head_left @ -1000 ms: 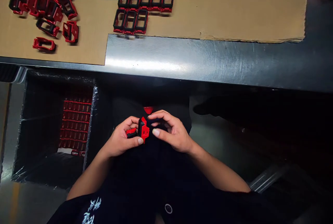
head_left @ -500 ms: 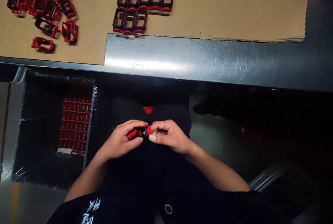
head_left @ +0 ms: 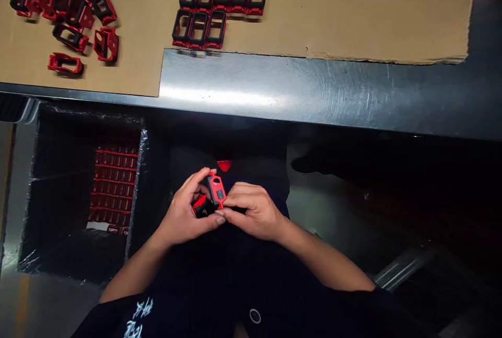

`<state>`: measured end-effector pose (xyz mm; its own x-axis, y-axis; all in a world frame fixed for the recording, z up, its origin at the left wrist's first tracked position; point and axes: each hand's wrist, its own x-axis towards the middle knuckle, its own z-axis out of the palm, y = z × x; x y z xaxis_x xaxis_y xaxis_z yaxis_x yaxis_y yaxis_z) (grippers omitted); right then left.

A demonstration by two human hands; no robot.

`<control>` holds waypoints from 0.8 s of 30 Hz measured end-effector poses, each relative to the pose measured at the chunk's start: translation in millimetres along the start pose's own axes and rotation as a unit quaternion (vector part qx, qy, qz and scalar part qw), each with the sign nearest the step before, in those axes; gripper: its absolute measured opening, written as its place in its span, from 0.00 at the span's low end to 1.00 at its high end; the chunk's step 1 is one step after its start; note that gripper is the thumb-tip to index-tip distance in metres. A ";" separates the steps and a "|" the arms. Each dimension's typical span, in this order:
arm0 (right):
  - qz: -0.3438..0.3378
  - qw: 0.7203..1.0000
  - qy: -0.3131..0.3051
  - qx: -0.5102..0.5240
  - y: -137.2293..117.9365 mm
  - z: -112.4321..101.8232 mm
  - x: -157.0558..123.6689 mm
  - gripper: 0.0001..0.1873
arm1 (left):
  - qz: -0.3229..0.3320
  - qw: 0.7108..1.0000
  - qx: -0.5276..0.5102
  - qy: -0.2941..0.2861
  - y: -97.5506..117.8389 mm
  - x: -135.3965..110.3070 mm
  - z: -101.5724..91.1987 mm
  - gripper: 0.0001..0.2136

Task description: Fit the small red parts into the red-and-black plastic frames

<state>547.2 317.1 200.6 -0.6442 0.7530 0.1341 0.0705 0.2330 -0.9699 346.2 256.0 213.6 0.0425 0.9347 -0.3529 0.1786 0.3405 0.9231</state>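
Over my lap, below the table edge, my left hand (head_left: pixel 184 215) and my right hand (head_left: pixel 251 212) are closed together around a small red and black plastic part (head_left: pixel 215 191). Its red face stands upright between my fingertips, and a second red piece (head_left: pixel 199 203) shows in my left palm. Another red bit (head_left: pixel 224 165) lies on my dark clothing just beyond the hands.
A steel table (head_left: pixel 314 97) carries a cardboard sheet (head_left: pixel 353 19). Neat rows of red and black frames (head_left: pixel 217 6) stand on it; a loose pile of the same parts (head_left: pixel 65 8) lies at far left. A plastic-lined box (head_left: pixel 113 186) of red parts sits at lower left.
The part, held flat and low between my fingers half a second ago, has been turned upright so its red face shows. Both hands shifted slightly toward me.
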 end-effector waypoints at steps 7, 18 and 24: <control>-0.021 0.999 -0.005 -0.025 4.6 2.1 -1.5 0.07 | 0.070 0.996 0.032 0.051 -2.7 1.5 6.5 0.40; 0.056 0.996 -0.021 0.067 -0.4 -6.7 -0.8 0.09 | 0.168 0.978 0.097 0.069 -0.9 2.6 5.7 0.39; 0.162 0.973 0.019 0.161 -1.3 -10.6 -2.5 0.09 | 0.177 0.977 0.109 0.052 -9.2 -2.3 7.7 0.44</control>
<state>556.7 321.4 203.7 -0.5990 0.7785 -0.1872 0.0189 -0.2200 -0.9753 352.0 249.9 204.7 0.0408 0.9991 0.0101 0.3757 -0.0246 0.9264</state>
